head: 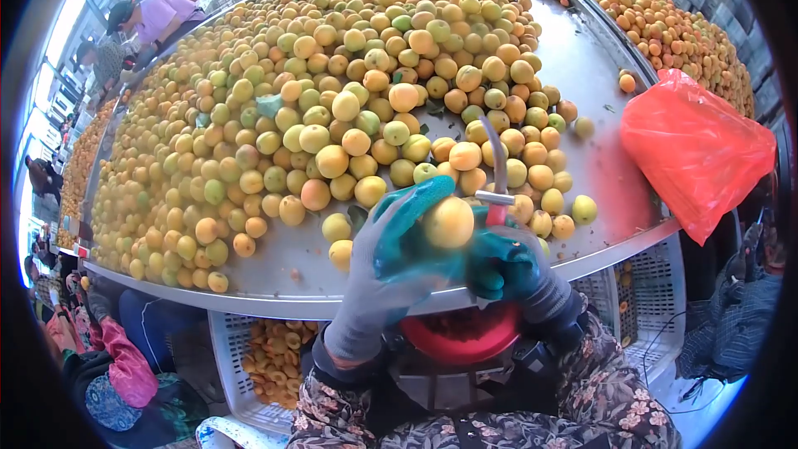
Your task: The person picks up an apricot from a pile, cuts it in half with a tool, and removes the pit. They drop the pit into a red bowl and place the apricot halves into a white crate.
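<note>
My left hand point(399, 243), in a grey glove with a teal coated palm, holds a yellow apricot point(449, 222) above the table's near edge. Close beside it on the right, my right hand point(508, 259), gloved alike, is closed on a curved-bladed knife point(497, 215) with a red handle and a metal collar; its blade points up and away from me. Whether the fingers of my right hand touch the fruit is hidden by blur. Beyond both hands a large heap of yellow-orange apricots point(312, 137) covers much of the metal table point(280, 268).
A red bowl point(461, 337) is below my hands. White plastic crates stand under the table edge, the left crate point(234, 374) with halved apricots, another crate point(654, 299) at right. A red plastic bag point(695, 149) hangs over the right edge. Co-workers stand around the tables.
</note>
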`<state>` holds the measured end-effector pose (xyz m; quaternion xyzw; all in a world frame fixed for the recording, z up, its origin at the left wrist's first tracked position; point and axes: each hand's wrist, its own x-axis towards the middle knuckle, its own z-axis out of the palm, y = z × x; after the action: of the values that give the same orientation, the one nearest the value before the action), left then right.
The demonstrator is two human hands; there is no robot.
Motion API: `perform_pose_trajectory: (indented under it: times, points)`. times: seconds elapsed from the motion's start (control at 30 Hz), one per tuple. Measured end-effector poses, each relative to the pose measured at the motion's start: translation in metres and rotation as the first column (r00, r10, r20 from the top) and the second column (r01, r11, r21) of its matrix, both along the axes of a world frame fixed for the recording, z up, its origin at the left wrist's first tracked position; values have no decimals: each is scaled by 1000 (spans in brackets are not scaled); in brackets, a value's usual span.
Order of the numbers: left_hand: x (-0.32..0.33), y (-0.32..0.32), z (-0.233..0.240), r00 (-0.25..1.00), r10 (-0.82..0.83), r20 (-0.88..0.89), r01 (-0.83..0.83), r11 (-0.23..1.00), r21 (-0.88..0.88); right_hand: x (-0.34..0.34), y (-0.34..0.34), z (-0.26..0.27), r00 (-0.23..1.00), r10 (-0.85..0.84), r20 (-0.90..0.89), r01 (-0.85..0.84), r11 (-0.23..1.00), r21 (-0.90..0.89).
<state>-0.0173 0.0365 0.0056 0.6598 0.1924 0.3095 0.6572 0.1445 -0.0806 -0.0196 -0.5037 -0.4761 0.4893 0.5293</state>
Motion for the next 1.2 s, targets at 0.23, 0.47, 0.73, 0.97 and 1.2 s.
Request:
perform_pose_trajectory:
  times: [0.23, 0.47, 0.73, 0.97, 1.2]
  points:
    - [-1, -12, -10, 982, -79, 171, 100, 988, -118, -8, -3, -30, 959, -75, 274, -31, 931, 363]
    - [3, -11, 0, 984, 122, 133, -55, 906, -420, -14, -3, 15, 938, -209, -277, 157, 968, -197]
    - [7, -13, -18, 998, -16, 58, 27, 981, -193, -14, -6, 2, 941, -331, -74, 313, 931, -188]
    - [2, -7, -28, 980, 192, -44, -163, 915, 370, -9, -5, 10, 917, -289, 275, 274, 957, 92]
    - [4, -17, -29, 968, 224, -114, -202, 963, 176, -12, -1, 4, 836, -305, 455, 192, 941, 279]
